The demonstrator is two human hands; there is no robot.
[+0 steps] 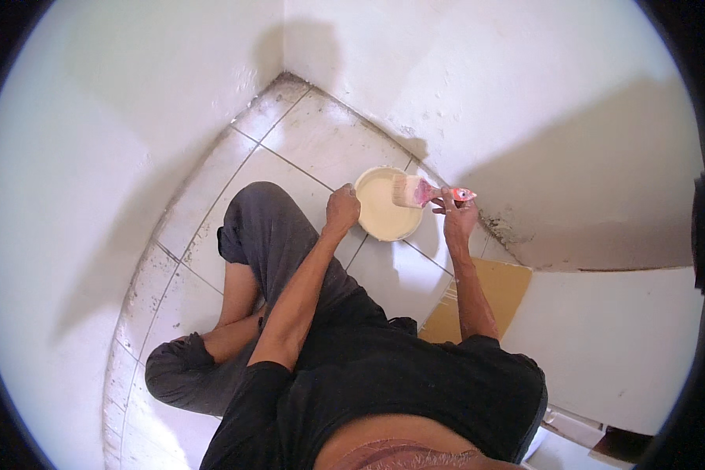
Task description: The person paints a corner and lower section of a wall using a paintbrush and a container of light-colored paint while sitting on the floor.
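A round tub (359, 182) of cream-coloured paint stands on the tiled floor in front of me. My left hand (342, 208) is closed on the tub's left rim. In my right hand (458, 215) is a paintbrush (424, 192) with a red handle, its fingers wrapped round the handle. The brush lies nearly level, its pale bristles over the right part of the tub. Whether the bristles touch the paint or the rim, I cannot tell.
White walls (157, 94) meet at a corner ahead, with a dirty strip along their foot. White floor tiles (305, 141) with stains lie between them. A tan board (500, 294) rests by my right forearm. My folded leg (270, 227) is left of the tub.
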